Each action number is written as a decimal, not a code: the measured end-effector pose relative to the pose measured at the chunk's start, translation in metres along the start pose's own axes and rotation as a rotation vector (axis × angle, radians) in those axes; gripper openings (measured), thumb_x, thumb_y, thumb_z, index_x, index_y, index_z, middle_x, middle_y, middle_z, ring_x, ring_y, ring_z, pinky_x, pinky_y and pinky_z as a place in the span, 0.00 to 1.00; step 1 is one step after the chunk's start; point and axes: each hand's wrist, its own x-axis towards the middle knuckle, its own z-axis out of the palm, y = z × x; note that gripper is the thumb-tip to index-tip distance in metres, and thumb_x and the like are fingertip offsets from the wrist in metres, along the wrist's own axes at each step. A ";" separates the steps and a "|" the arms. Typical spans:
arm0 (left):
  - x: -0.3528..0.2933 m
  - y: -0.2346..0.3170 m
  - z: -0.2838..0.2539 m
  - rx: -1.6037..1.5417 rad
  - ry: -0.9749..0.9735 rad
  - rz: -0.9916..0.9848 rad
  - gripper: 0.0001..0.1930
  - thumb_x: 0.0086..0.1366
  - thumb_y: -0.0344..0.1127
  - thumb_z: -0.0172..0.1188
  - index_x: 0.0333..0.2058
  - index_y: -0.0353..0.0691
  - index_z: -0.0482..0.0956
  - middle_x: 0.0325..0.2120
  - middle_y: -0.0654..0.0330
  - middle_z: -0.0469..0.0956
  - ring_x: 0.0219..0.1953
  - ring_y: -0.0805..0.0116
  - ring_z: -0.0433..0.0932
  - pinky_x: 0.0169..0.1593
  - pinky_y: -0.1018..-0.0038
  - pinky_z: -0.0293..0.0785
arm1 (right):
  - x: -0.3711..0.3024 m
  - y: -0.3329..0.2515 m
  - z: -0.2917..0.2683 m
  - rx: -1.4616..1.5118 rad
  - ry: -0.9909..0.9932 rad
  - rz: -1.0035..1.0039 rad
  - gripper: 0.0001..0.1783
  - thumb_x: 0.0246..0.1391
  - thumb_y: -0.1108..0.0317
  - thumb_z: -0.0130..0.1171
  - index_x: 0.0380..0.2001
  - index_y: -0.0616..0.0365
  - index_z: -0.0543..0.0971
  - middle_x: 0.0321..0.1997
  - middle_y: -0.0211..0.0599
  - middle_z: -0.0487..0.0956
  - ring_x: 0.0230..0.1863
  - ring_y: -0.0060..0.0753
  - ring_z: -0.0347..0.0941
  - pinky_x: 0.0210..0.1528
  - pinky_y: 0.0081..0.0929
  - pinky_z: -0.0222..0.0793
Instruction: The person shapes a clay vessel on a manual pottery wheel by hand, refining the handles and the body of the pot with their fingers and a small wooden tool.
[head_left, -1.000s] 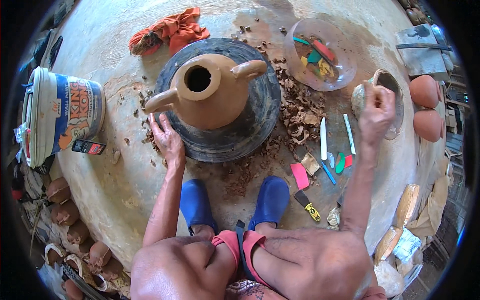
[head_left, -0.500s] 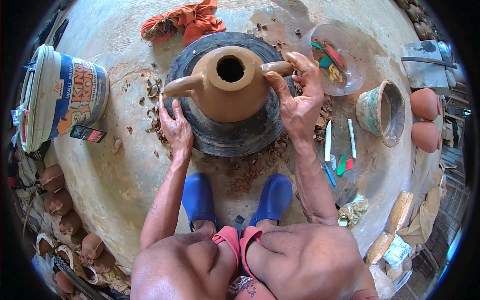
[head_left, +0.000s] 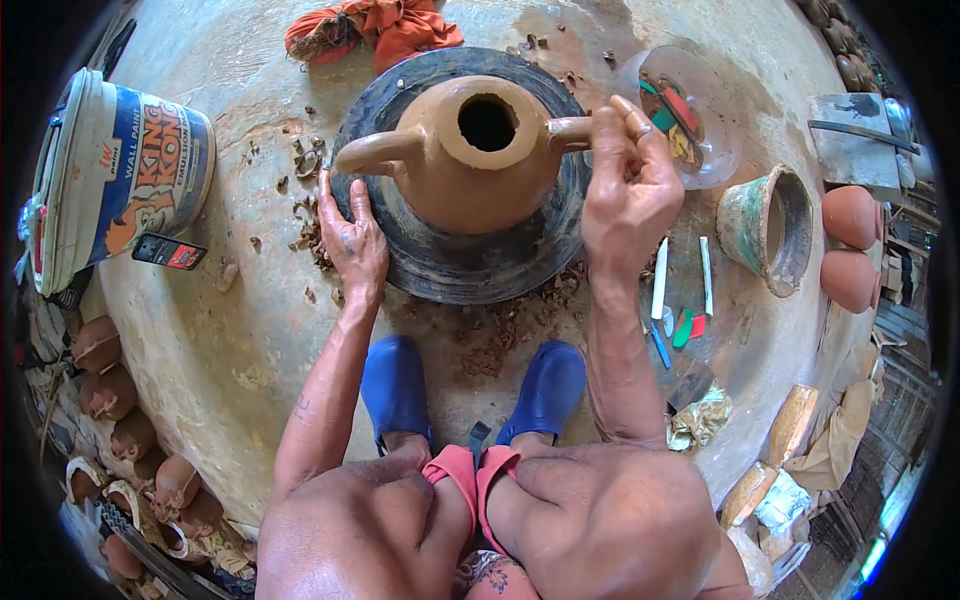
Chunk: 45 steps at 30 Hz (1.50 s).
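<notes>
Head view: right fingers (head_left: 611, 142) curl round jug handle (head_left: 568, 133), left fingers (head_left: 329, 207) spread empty, bowl (head_left: 722, 150) holding coloured pieces (head_left: 681, 110).

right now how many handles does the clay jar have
2: the left handle curves out, ending near the left hand; the right handle runs behind the right hand, which hides its outer end. The far side of the clay jar is partly hidden.
</notes>
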 end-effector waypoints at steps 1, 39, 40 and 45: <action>0.001 0.001 -0.001 0.002 0.003 0.000 0.33 0.81 0.47 0.58 0.73 0.28 0.66 0.70 0.37 0.71 0.73 0.43 0.69 0.76 0.56 0.62 | -0.002 -0.003 0.000 0.003 -0.002 0.000 0.19 0.61 0.62 0.75 0.45 0.69 0.86 0.45 0.49 0.87 0.45 0.46 0.85 0.53 0.39 0.80; 0.011 0.005 -0.004 -0.053 -0.056 0.015 0.33 0.79 0.47 0.62 0.73 0.32 0.68 0.66 0.40 0.76 0.67 0.49 0.77 0.70 0.59 0.70 | 0.066 -0.064 -0.045 -0.665 -0.665 -1.085 0.14 0.48 0.67 0.75 0.40 0.56 0.89 0.43 0.28 0.81 0.53 0.36 0.76 0.50 0.40 0.70; 0.011 0.005 -0.005 -0.058 -0.063 0.016 0.33 0.79 0.47 0.62 0.73 0.32 0.67 0.66 0.40 0.76 0.67 0.49 0.76 0.70 0.59 0.70 | 0.063 -0.063 -0.042 -0.678 -0.670 -1.071 0.18 0.49 0.68 0.75 0.46 0.55 0.89 0.43 0.29 0.80 0.51 0.37 0.74 0.48 0.39 0.69; 0.011 -0.001 -0.003 0.045 0.047 0.148 0.28 0.75 0.40 0.63 0.69 0.36 0.72 0.62 0.42 0.79 0.65 0.45 0.78 0.70 0.57 0.72 | 0.034 -0.047 -0.045 -0.678 -0.650 -1.089 0.15 0.48 0.69 0.74 0.43 0.54 0.90 0.39 0.29 0.77 0.45 0.37 0.72 0.45 0.37 0.65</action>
